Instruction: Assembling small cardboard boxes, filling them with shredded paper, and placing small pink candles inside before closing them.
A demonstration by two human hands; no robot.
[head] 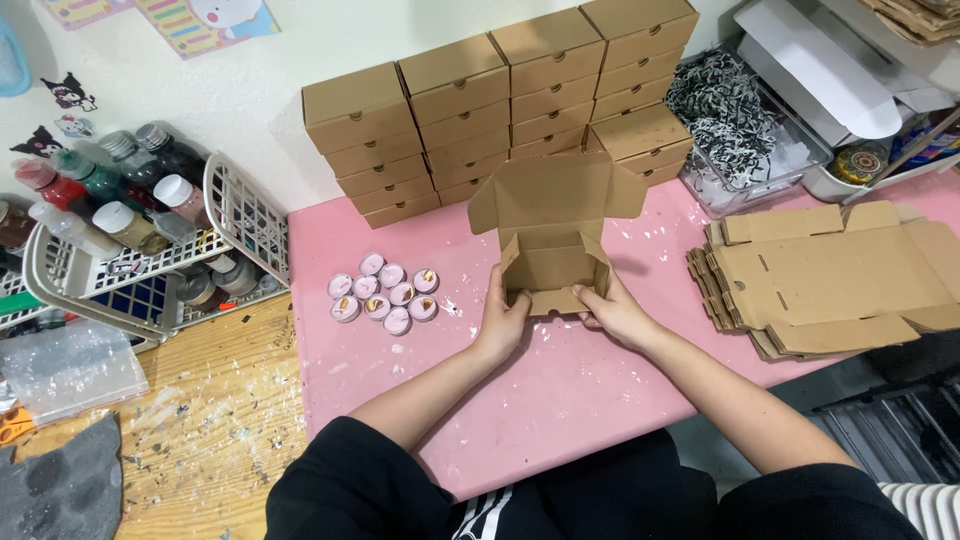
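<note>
Both hands grasp a half-folded cardboard box (553, 232) mid-table: the left hand (503, 318) pinches its left wall, the right hand (612, 312) its right, steadying it. Flat blanks (830, 280) lie right, finished boxes (500, 100) stacked far.

The person wears a black short-sleeved top; both forearms are bare. The left hand (503, 318) and right hand (618, 315) carry no rings or gloves. White stripes mark the black clothing at the lap.

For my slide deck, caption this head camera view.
Both hands fold a cardboard box on a pink table beside flat blanks.
</note>
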